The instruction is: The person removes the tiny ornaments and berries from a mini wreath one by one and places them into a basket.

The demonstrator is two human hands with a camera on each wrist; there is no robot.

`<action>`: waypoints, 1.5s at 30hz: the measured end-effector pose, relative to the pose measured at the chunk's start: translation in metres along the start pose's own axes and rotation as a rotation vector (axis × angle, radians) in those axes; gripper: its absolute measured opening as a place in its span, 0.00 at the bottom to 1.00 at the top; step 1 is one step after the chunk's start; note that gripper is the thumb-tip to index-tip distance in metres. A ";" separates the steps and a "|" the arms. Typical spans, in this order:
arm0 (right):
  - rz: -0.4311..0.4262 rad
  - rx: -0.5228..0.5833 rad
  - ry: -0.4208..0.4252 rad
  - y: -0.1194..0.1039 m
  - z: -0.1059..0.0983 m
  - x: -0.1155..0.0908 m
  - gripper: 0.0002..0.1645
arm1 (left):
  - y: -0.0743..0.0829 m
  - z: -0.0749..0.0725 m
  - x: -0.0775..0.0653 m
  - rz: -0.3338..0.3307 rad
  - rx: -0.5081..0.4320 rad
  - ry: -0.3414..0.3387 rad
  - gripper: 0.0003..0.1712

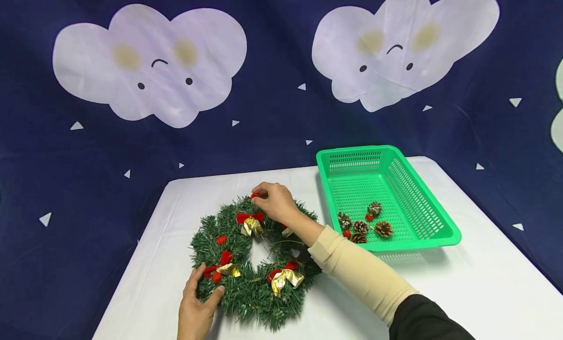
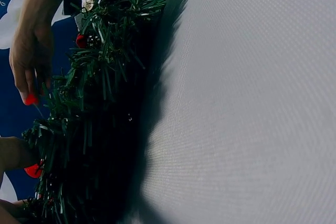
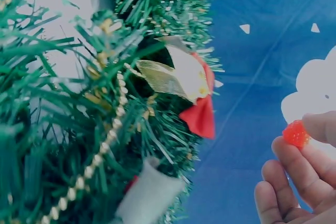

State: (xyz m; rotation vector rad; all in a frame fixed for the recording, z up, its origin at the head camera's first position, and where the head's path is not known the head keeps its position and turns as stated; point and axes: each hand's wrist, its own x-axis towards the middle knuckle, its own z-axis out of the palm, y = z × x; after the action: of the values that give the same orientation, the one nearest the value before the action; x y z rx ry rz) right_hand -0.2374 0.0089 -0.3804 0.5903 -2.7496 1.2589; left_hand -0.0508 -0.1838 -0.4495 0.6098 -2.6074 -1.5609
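Note:
A green wreath (image 1: 246, 306) with tinsel needles lies on the white table, trimmed with red-and-gold bows (image 1: 286, 279) and a red berry (image 1: 221, 240) on its left side. My right hand (image 1: 277, 201) pinches a small red berry (image 3: 296, 134) between thumb and fingers, above the wreath's far edge. In the left wrist view that berry has a thin stem below it. My left hand (image 1: 198, 301) holds the wreath's near left rim, thumb and fingers apart on either side of a bow (image 1: 227, 269). A gold bead string (image 3: 86, 174) runs over the needles.
At the right stands a green plastic basket (image 1: 422, 198) with several pine cones (image 1: 384, 229) and red berries (image 1: 347, 234) in its near left part. A dark blue cloth (image 1: 272, 130) with white clouds hangs behind the table (image 1: 145, 281).

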 end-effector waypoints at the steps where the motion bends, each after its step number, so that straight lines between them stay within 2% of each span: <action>1: 0.000 0.010 0.002 0.000 -0.002 -0.002 0.15 | 0.000 0.000 0.000 0.001 -0.001 0.001 0.45; 11: 0.053 0.097 0.059 0.012 -0.029 -0.023 0.13 | -0.001 0.001 0.000 0.005 -0.004 0.001 0.44; 17: 0.025 0.121 0.104 0.018 -0.043 -0.031 0.14 | 0.000 0.000 0.001 0.010 0.004 -0.007 0.45; 21: 0.005 0.112 0.131 0.022 -0.052 -0.036 0.15 | -0.001 0.000 0.000 0.006 -0.002 -0.008 0.45; 32: 0.037 0.126 0.173 0.034 -0.077 -0.055 0.16 | -0.002 0.001 0.000 -0.009 0.000 -0.015 0.46; 45: 0.079 0.089 0.207 0.063 -0.098 -0.076 0.17 | 0.000 0.001 0.000 -0.006 0.007 -0.013 0.46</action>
State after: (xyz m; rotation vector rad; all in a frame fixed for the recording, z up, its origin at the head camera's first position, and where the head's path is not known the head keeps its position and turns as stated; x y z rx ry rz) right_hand -0.2006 0.1426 -0.3764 0.3386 -2.5814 1.3799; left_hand -0.0513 -0.1829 -0.4505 0.6108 -2.6238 -1.5628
